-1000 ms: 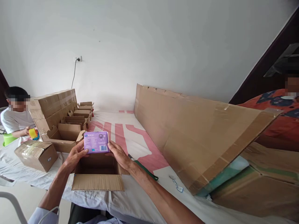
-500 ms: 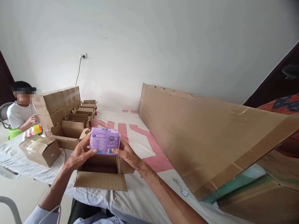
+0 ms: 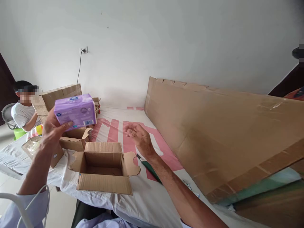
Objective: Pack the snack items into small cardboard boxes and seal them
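My left hand grips a purple tissue pack by its left end, thumb across the printed face. The pack is in the air, left of and above an open cardboard box. That box has its flaps folded outward, and its inside shows bare cardboard. To the right of the pack, my right hand hovers over the cloth with loosely bent fingers and nothing in them. Below its wrist lies a long dark green item, partly covered by my forearm.
Stacked boxes and another open box stand at the left, near a closed box. A person sits beyond them. A large cardboard panel rises along the right side. A red-and-white cloth covers the table.
The tissue pack has moved left and up in my left hand. My right hand has let go of it and moved away to the right. The open box below is now uncovered.
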The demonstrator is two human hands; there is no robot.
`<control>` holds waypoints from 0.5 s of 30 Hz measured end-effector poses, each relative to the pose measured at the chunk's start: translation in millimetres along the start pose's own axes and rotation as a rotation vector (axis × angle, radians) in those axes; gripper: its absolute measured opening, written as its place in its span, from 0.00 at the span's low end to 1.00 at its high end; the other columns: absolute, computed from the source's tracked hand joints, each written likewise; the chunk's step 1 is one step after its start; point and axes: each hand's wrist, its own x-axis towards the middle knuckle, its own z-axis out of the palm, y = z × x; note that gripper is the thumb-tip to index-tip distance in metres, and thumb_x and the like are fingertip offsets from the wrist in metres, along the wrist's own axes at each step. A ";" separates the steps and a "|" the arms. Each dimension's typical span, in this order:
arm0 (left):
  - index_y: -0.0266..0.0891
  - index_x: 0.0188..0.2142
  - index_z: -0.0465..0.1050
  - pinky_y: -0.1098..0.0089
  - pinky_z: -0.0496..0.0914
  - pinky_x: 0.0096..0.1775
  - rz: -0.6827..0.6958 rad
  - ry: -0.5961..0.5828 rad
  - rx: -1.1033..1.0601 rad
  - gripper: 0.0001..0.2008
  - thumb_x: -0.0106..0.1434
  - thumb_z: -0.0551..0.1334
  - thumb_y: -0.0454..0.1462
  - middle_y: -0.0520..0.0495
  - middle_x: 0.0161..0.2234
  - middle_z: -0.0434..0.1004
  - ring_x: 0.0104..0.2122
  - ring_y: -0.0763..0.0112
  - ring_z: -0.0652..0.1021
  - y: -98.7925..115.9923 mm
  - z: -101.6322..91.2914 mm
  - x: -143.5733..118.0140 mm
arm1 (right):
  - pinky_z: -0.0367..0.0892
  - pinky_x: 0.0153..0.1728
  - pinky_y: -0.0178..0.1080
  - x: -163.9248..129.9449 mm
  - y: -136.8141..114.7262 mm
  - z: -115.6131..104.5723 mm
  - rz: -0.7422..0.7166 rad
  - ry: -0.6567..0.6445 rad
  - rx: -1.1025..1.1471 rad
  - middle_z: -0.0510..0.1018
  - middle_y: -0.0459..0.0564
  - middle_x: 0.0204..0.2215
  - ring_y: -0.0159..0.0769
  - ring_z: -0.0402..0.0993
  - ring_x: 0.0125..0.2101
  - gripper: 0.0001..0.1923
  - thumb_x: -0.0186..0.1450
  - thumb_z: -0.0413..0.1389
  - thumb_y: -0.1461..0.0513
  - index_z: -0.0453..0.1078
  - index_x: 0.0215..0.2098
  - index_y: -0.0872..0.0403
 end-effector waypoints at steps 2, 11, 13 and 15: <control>0.42 0.55 0.79 0.43 0.80 0.56 0.039 0.077 0.039 0.34 0.50 0.83 0.44 0.47 0.49 0.89 0.53 0.44 0.84 3.6 -11.6 11.8 | 0.77 0.46 0.50 -3.1 21.3 -9.8 0.049 0.089 -0.048 0.83 0.55 0.45 0.47 0.79 0.46 0.27 0.66 0.64 0.39 0.77 0.49 0.50; 0.41 0.48 0.77 0.53 0.81 0.50 -0.003 0.191 0.056 0.36 0.39 0.85 0.41 0.50 0.45 0.87 0.47 0.54 0.84 -20.5 -28.9 35.2 | 0.75 0.40 0.48 -47.2 101.8 -29.1 0.349 0.159 -0.131 0.84 0.57 0.37 0.50 0.79 0.39 0.30 0.59 0.63 0.36 0.78 0.40 0.53; 0.41 0.47 0.76 0.56 0.81 0.47 -0.041 0.187 0.045 0.36 0.38 0.84 0.39 0.48 0.44 0.87 0.45 0.55 0.84 -32.0 -24.3 36.5 | 0.74 0.36 0.46 -56.2 112.3 -29.2 0.370 0.162 -0.155 0.83 0.54 0.32 0.47 0.77 0.34 0.28 0.59 0.61 0.37 0.77 0.36 0.52; 0.40 0.48 0.75 0.59 0.80 0.45 -0.071 0.187 0.040 0.37 0.38 0.83 0.38 0.47 0.44 0.86 0.44 0.56 0.84 -42.4 -18.7 40.1 | 0.71 0.32 0.44 -65.0 121.3 -29.5 0.361 0.140 -0.188 0.80 0.51 0.28 0.43 0.73 0.29 0.26 0.60 0.59 0.38 0.75 0.31 0.51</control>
